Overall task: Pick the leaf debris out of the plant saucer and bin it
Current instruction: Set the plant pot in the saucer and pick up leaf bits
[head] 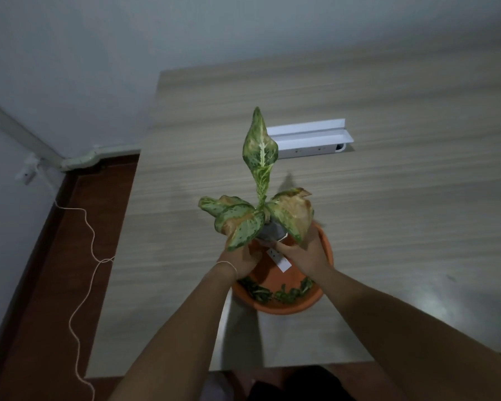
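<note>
Leaf debris [275, 293] lies in a dark green scatter along the near inside edge of the orange saucer [287, 306], which sits on the pale wood-grain surface [402, 198] near its front edge. A white cable tray [313, 138] is set into the surface farther back. The plant [261, 198], its spotted leaves partly browned, rises over the saucer in a small pot [272, 231] with a white tag. The left hand [239, 260] and the right hand [305, 253] are both wrapped around the pot from either side, gripping it.
</note>
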`<state>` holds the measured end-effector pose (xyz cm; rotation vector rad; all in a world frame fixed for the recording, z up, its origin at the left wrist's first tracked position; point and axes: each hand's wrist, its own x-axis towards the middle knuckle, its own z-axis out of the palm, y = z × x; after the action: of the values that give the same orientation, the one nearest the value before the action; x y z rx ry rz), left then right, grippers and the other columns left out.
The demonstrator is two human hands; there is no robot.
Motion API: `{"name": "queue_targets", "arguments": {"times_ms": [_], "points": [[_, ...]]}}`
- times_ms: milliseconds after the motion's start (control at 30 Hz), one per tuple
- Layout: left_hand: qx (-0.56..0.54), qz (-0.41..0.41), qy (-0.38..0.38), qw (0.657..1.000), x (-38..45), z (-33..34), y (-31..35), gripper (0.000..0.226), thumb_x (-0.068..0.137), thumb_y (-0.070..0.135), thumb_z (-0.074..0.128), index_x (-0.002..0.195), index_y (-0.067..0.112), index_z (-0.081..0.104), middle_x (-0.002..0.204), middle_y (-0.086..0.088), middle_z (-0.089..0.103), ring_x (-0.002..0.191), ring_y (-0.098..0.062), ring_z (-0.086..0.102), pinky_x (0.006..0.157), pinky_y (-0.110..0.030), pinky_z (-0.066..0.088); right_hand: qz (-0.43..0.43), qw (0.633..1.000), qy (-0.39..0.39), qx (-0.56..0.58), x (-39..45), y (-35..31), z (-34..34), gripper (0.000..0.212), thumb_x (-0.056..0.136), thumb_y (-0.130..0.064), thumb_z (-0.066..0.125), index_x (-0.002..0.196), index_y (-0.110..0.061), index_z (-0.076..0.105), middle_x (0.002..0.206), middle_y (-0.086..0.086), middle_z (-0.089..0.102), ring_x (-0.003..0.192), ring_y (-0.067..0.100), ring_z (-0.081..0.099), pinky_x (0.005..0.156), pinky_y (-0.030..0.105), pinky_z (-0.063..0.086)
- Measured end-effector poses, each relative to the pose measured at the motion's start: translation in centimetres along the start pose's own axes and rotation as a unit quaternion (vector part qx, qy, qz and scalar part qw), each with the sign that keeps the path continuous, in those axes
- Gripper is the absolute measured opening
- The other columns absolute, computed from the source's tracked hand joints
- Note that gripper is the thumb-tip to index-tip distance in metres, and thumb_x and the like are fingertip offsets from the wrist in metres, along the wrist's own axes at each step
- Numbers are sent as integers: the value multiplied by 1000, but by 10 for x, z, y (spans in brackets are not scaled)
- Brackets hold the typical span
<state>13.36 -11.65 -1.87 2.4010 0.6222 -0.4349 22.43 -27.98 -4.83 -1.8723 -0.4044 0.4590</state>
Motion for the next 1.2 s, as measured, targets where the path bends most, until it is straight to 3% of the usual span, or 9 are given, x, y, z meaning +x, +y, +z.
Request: {"name": "queue_targets", "arguments": {"times_ms": [133,200,300,400,500,600,800,1033,1200], "points": [[151,25,-154,976,-14,-9,-3,27,86,19,56,112,12,62,114,-13,64,106,-31,59,85,-37,48,38,984,-21,-171,-19,21,2,75,61,-69,78,123,-37,51,120,-7,58,112,8,56,95,32,51],[226,57,-202,951,-20,-13,-4,26,83,22,57,109,18,64,112,-11,66,100,-31,60,85,-39,51,32,967,-96,-233,-34,25,11,57,64,-62,76,109,-35,53,110,-8,56,101,9,54,86,29,49],[294,71,-206,931,-18,-6,-11,29,74,39,66,101,29,66,103,-2,69,91,-27,63,80,-37,54,-11,914,-249,-320,-41,18,31,46,72,-52,70,109,-28,58,111,-5,57,101,13,56,86,32,51],[312,101,-171,929,-23,-4,1,37,78,37,65,111,21,62,114,-8,66,106,-31,61,88,-39,47,-45,876,-317,-360,-39,18,54,31,74,-41,61,98,-21,64,99,1,64,88,19,62,76,40,56],[327,112,-138,928,-26,0,7,48,83,31,61,126,13,52,130,-14,57,122,-35,51,106,-49,36,-65,865,-319,-381,-38,24,72,33,72,-39,51,86,-13,65,90,9,64,76,26,61,68,43,56],[290,111,-122,943,-26,3,5,50,86,30,55,133,15,45,136,-15,52,128,-36,46,112,-52,31,-65,864,-322,-383,-40,19,75,35,75,-34,50,89,-7,68,94,14,66,79,29,61,71,43,55],[288,94,-119,946,-33,2,12,41,87,16,60,126,7,51,132,-17,55,122,-36,50,109,-51,34,-43,879,-304,-364,-41,22,73,29,79,-25,53,95,-7,70,101,14,69,87,29,63,78,40,54],[246,110,-127,955,-33,2,4,31,79,19,66,108,8,63,112,-16,66,107,-34,60,98,-42,44,-33,902,-277,-329,-39,17,61,18,76,-16,51,75,-12,69,82,8,71,76,25,63,68,40,54],[180,85,-109,974,-31,3,3,35,87,14,56,120,7,60,125,-16,62,117,-33,55,96,-33,40,-60,914,-240,-322,-42,12,48,22,83,-13,58,95,-18,76,98,3,74,92,20,65,81,37,54]]}}
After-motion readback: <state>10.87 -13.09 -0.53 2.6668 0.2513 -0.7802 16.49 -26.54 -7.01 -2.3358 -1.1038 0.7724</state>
